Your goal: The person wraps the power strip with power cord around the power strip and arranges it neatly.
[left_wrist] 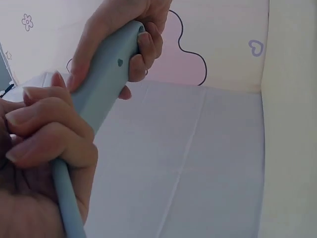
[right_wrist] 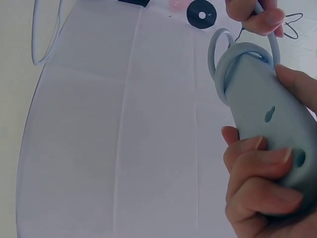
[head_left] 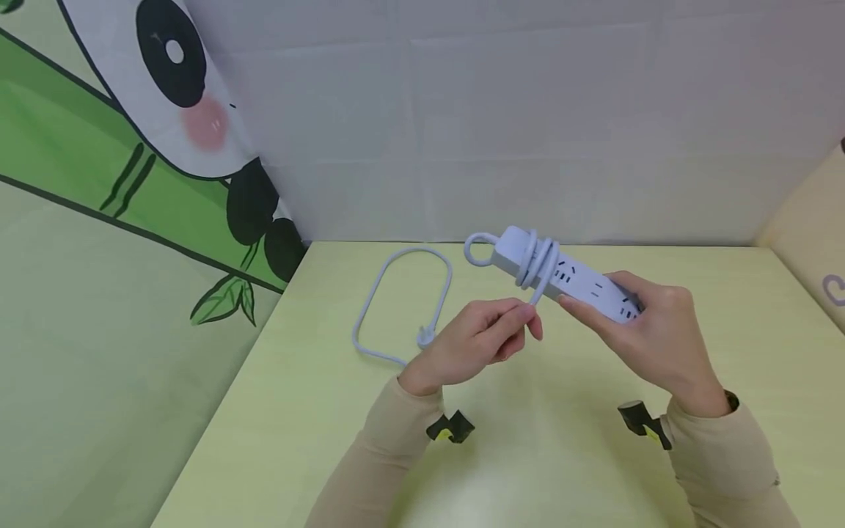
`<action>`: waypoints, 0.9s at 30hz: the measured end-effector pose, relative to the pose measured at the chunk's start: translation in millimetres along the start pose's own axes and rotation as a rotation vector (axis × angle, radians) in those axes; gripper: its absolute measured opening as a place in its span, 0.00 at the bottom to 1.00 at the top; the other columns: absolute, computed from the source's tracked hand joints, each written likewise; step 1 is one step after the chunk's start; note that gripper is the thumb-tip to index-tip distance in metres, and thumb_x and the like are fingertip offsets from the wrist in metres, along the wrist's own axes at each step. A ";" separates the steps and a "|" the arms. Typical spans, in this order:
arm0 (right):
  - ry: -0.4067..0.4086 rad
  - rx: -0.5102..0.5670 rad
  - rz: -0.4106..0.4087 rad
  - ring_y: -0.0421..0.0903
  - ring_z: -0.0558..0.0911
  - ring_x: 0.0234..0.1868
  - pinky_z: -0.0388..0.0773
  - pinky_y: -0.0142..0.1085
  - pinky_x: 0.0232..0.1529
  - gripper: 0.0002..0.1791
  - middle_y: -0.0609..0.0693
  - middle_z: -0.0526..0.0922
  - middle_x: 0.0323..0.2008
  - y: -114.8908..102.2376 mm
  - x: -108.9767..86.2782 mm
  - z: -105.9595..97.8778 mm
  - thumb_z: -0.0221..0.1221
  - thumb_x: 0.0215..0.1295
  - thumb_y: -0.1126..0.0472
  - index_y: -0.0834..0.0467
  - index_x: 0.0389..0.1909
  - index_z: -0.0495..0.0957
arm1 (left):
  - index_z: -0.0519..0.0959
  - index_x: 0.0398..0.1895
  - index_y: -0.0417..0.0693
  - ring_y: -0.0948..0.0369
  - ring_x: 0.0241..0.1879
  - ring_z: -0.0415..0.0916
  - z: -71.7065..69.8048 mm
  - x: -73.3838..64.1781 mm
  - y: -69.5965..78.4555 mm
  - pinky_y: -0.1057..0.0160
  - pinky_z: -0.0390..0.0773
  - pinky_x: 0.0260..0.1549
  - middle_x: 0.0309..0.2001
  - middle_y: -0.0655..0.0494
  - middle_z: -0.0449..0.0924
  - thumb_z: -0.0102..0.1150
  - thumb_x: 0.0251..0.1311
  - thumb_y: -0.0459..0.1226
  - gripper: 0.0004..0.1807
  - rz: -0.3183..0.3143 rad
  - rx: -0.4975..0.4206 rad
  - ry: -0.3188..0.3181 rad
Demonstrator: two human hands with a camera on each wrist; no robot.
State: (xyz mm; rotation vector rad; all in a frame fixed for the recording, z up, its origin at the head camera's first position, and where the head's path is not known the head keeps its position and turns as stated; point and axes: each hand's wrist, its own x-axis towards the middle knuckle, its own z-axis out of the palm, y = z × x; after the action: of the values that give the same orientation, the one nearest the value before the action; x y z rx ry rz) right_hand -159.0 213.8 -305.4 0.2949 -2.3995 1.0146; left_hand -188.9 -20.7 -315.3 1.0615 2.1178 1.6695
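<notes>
A white power strip (head_left: 590,289) is tilted above the table, its socket face up toward the head camera. My right hand (head_left: 660,330) grips its near right end, thumb on one edge and fingers curled under the back, as the right wrist view shows. Several turns of its cord (head_left: 538,260) wrap the far left end, where a small loop sticks out. My left hand (head_left: 478,337) pinches the cord just below the wraps; in the left wrist view its fingers curl round the cord (left_wrist: 68,203). The loose cord lies looped on the table, with the plug (head_left: 425,336) at its end.
The pale yellow table (head_left: 317,455) meets a white cloth backdrop (head_left: 528,132) at its far edge. A printed panel with a green cartoon pattern (head_left: 86,169) stands on the left. Another printed panel (head_left: 812,235) borders the right side.
</notes>
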 end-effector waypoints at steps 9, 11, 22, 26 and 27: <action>-0.022 0.075 0.072 0.39 0.74 0.20 0.67 0.30 0.20 0.16 0.49 0.82 0.26 8.4 1.2 -4.6 0.75 0.55 0.54 0.57 0.40 0.86 | 0.79 0.41 0.35 0.62 0.20 0.52 -7.0 8.8 -22.8 0.69 0.54 0.23 0.19 0.53 0.57 0.41 0.80 0.39 0.19 0.025 -0.164 -0.120; -0.021 0.094 0.087 0.40 0.74 0.21 0.67 0.31 0.20 0.15 0.44 0.81 0.26 11.1 1.3 -6.1 0.75 0.55 0.54 0.56 0.40 0.86 | 0.79 0.40 0.34 0.62 0.21 0.52 -8.0 9.9 -25.6 0.69 0.54 0.24 0.20 0.53 0.57 0.41 0.80 0.38 0.19 0.028 -0.177 -0.144; -0.126 0.159 0.111 0.42 0.76 0.25 0.70 0.33 0.23 0.16 0.38 0.82 0.31 25.7 3.9 -7.8 0.73 0.59 0.55 0.57 0.46 0.86 | 0.77 0.37 0.34 0.62 0.22 0.53 -10.5 16.2 -37.4 0.69 0.56 0.25 0.19 0.58 0.57 0.43 0.78 0.39 0.18 0.011 -0.193 -0.195; -0.156 0.207 0.111 0.42 0.75 0.27 0.69 0.34 0.24 0.14 0.39 0.82 0.31 31.0 6.2 -14.3 0.71 0.61 0.58 0.56 0.47 0.85 | 0.76 0.32 0.36 0.62 0.21 0.53 -13.6 19.6 -44.2 0.69 0.56 0.25 0.19 0.60 0.57 0.46 0.76 0.39 0.17 -0.016 -0.158 -0.154; -0.161 0.218 0.106 0.43 0.75 0.27 0.69 0.34 0.24 0.14 0.39 0.82 0.31 32.4 6.6 -16.2 0.71 0.61 0.59 0.56 0.47 0.85 | 0.75 0.31 0.36 0.62 0.21 0.53 -14.5 20.5 -46.5 0.68 0.56 0.25 0.18 0.60 0.56 0.47 0.75 0.39 0.17 -0.024 -0.144 -0.138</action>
State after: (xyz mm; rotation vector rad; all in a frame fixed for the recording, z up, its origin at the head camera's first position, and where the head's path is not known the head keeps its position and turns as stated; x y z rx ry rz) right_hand -171.0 248.0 -312.0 0.3410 -2.4714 1.3512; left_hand -230.0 -21.6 -348.5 1.0706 1.8877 1.6584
